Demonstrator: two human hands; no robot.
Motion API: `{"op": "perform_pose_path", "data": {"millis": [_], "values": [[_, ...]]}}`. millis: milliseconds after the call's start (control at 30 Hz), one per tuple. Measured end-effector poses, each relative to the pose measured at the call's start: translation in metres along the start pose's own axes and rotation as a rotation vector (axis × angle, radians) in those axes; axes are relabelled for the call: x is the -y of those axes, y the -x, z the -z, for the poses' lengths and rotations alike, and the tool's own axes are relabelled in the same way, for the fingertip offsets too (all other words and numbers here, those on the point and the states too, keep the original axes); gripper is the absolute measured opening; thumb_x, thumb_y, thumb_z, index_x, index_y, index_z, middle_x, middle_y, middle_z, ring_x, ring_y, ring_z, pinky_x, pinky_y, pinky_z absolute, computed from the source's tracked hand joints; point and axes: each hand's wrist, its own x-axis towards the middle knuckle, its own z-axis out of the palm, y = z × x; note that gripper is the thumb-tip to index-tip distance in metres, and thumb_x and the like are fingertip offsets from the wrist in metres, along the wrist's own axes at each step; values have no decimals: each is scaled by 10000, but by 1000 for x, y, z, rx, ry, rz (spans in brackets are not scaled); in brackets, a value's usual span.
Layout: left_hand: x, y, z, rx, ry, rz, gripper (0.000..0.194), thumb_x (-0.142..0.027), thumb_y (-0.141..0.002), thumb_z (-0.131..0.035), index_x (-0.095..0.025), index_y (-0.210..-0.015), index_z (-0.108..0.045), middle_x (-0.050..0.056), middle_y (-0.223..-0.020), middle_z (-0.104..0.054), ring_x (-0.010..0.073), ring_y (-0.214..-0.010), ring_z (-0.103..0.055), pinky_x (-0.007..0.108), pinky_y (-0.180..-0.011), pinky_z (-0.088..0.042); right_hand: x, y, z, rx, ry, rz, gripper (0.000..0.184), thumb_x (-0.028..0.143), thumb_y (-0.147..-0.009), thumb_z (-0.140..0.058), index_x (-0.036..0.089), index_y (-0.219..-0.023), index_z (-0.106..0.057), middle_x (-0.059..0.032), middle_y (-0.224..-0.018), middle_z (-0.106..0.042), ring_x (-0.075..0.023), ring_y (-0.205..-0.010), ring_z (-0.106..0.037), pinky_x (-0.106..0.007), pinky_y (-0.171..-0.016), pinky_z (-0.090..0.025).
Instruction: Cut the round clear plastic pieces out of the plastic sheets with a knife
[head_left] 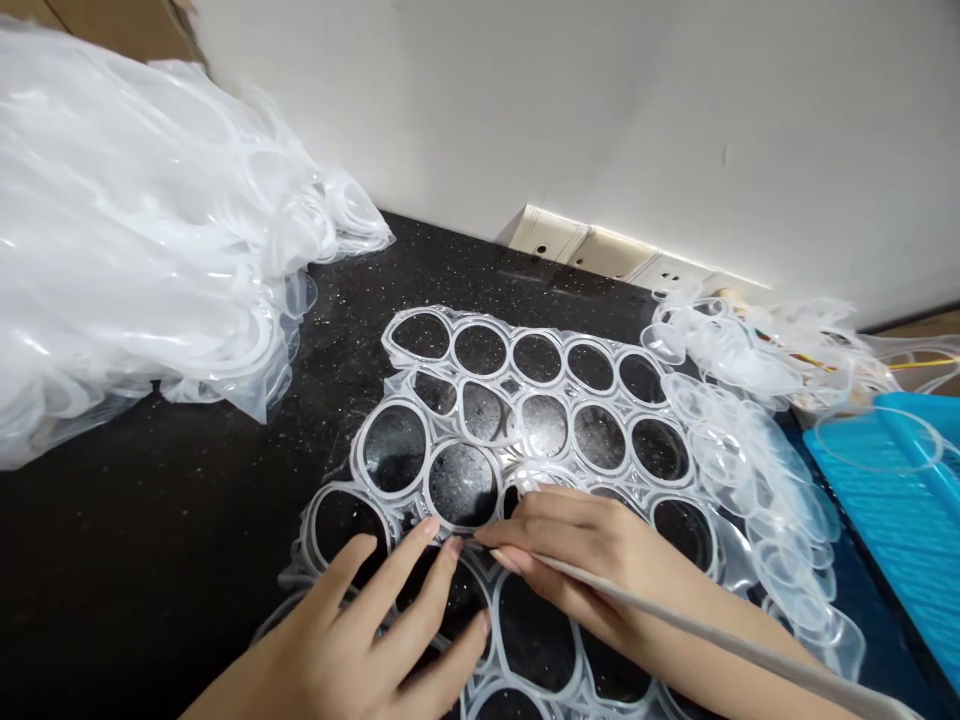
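A clear, flexible sheet (517, 390) full of round holes, each edged by a whitish ring, lies flat on the dark speckled worktop. My left hand (375, 620) rests on its near left part, fingers spread and fingertips pressing the rings. Just right of it, my right hand (577, 545) is closed in a pinch over the middle of the sheet. A long, thin, greyish cord-like thing (675, 610) runs from its fingertips back along the forearm to the lower right. Its tip sits between ring edges near my left fingertips; the exact contact is hidden.
A big heap of clear plastic sheets (150, 230) fills the left side. Loose clear rings and scraps (757, 450) pile up at the right, beside a blue plastic tray (892, 500). Wall sockets (600, 252) line the base of the white wall (600, 110) behind.
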Motion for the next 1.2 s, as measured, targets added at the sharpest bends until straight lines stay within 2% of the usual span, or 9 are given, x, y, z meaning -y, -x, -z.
{"op": "perform_pose_path", "data": {"millis": [133,233,400,500,600,667,800,1033,1200], "values": [[0,-2,1,-9,2,26,419,-561,-869,-360,-331,-1165,-547,-17,-1183,-613,231,-1141,-463,369,-920,-248,-3,7,5,31,150,6,260,215,-936,-408,149,-1003,-650,-47,-758,-625,-111,-638,-572,-200,-554,-461],[-1,-4,2,-34,2,30,410,-551,-867,-381,-317,-1151,-559,-6,-1171,-621,233,-1117,-483,382,-927,-235,-9,10,1,3,245,56,263,255,-934,-421,160,-1026,-648,-50,-756,-602,-110,-641,-572,-197,-560,-468],[-2,-3,2,-3,13,33,422,-568,-854,-417,-322,-1168,-554,-15,-1142,-636,222,-1091,-504,382,-909,-244,-12,9,-10,-66,408,155,279,303,-905,-487,228,-1149,-598,-85,-969,-596,-134,-749,-597,-208,-551,-484],[-2,-3,-2,-25,31,40,399,-563,-858,-418,-321,-1131,-579,-33,-1107,-650,216,-1072,-510,380,-919,-243,-10,5,-15,-84,512,241,297,255,-899,-499,176,-1171,-588,-126,-1087,-605,-173,-839,-616,-239,-571,-515],[-1,-3,-7,-88,44,26,357,-529,-879,-405,-311,-1068,-615,-27,-1060,-666,208,-1031,-529,380,-918,-240,-10,1,-16,-108,566,313,293,224,-904,-484,114,-1152,-593,-128,-1027,-653,-165,-762,-624,-242,-524,-514],[-1,-1,-8,-85,55,13,362,-528,-887,-388,-311,-1071,-612,-21,-1094,-655,208,-1047,-521,387,-922,-234,-12,-2,-15,-157,585,324,275,193,-915,-452,90,-1116,-608,-136,-1010,-666,-168,-771,-631,-243,-541,-528],[-1,0,-4,-5,56,11,394,-562,-879,-375,-333,-1134,-571,-37,-1214,-593,217,-1132,-473,395,-936,-222,-18,-9,-7,-309,607,264,292,141,-931,-385,74,-1100,-613,-158,-1017,-661,-187,-869,-642,-252,-624,-559],[2,-2,-1,3,68,22,441,-616,-854,-366,-352,-1148,-561,-33,-1241,-571,238,-1155,-456,386,-900,-227,-29,-24,19,-506,606,95,303,158,-914,-447,173,-1189,-573,-127,-1133,-607,-189,-1019,-603,-302,-807,-543],[0,1,-1,-3,51,35,452,-630,-843,-375,-367,-1167,-549,-44,-1259,-556,230,-1166,-440,385,-907,-233,-35,-33,43,-770,504,-43,240,222,-915,-469,249,-1093,-627,-60,-991,-663,-149,-805,-639,-282,-675,-537]]}}
